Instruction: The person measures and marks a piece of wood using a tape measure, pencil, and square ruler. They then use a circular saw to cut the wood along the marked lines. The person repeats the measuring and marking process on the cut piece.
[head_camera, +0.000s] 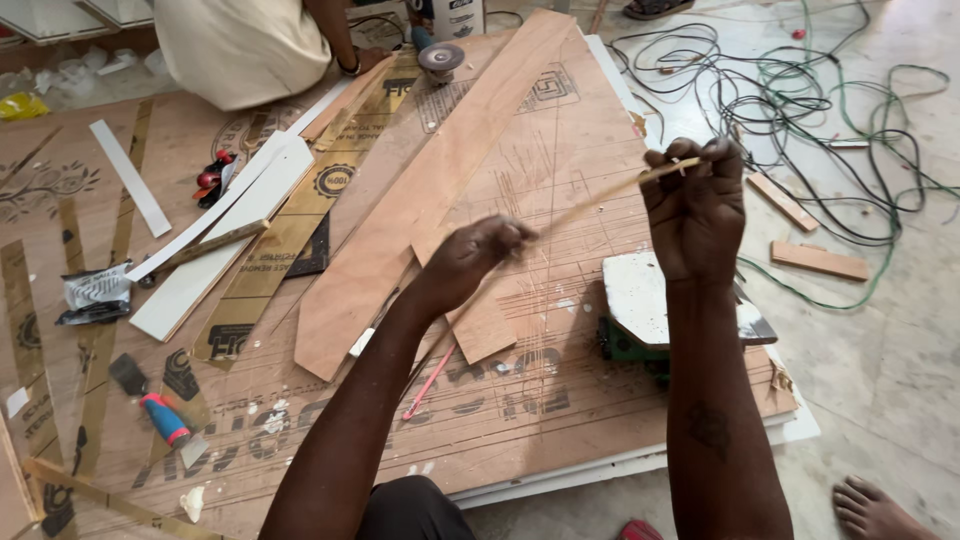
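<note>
Thin wooden strip (600, 200) runs slantwise between both hands, raised above the plywood sheet (560, 390) on the floor. Right hand (695, 205) is closed in a fist around the strip's upper end; left hand (475, 255) pinches it lower down, fingers curled tight. Below the left hand lies a long brown veneer piece (400, 220), with a pink pencil (430, 380) near it. Under the right forearm sits a green power tool with a white plate (640, 300). Farther right, tangled cables (810, 110) spread over the floor. At the top, another person (240, 45) sits beside an angle grinder (440, 58).
</note>
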